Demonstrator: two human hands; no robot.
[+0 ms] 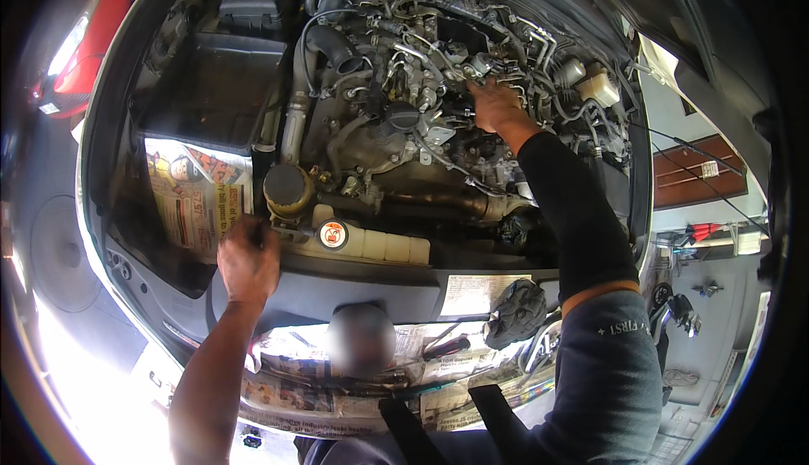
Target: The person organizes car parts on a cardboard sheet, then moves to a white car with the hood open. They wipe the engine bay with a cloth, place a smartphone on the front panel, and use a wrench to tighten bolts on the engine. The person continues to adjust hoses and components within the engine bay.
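My left hand is closed at the front of the engine bay, beside a round reservoir and a newspaper; what its curled fingers grip is hidden. My right hand, below a black sleeve, reaches among the hoses, pipes and metal fittings of the engine's upper right part, its fingertips hidden by them. Left of that hand sit a black round cap and a curved black intake hose. A long translucent tank with a round label lies along the front.
An open black airbox is at left. A dark crumpled cloth rests on the front edge, above newspapers, with tools on them. A white tank is at right. A red vehicle stands beyond, left. The raised hood is upper right.
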